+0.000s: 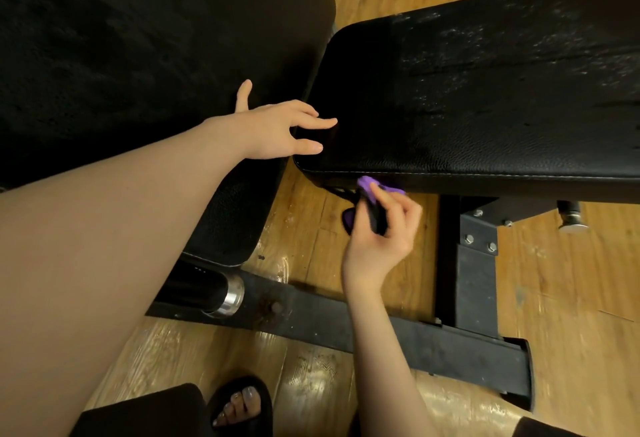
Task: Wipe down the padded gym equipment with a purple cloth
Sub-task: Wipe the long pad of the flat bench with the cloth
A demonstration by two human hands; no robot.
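Wood-plank floor (pixel 561 284) beneath black padded bench (pixel 485 107). Right hand (pixel 381 232) pinches purple cloth (pixel 372 187) against bench's front edge. Left hand (pixel 277 131), fingers spread, rests at pad's corner.

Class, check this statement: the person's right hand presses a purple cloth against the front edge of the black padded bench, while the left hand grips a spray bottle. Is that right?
Not quite. In the head view the left hand holds no spray bottle; its fingers lie spread, resting on the end of the black padded bench. The right hand does press the purple cloth against the front edge.
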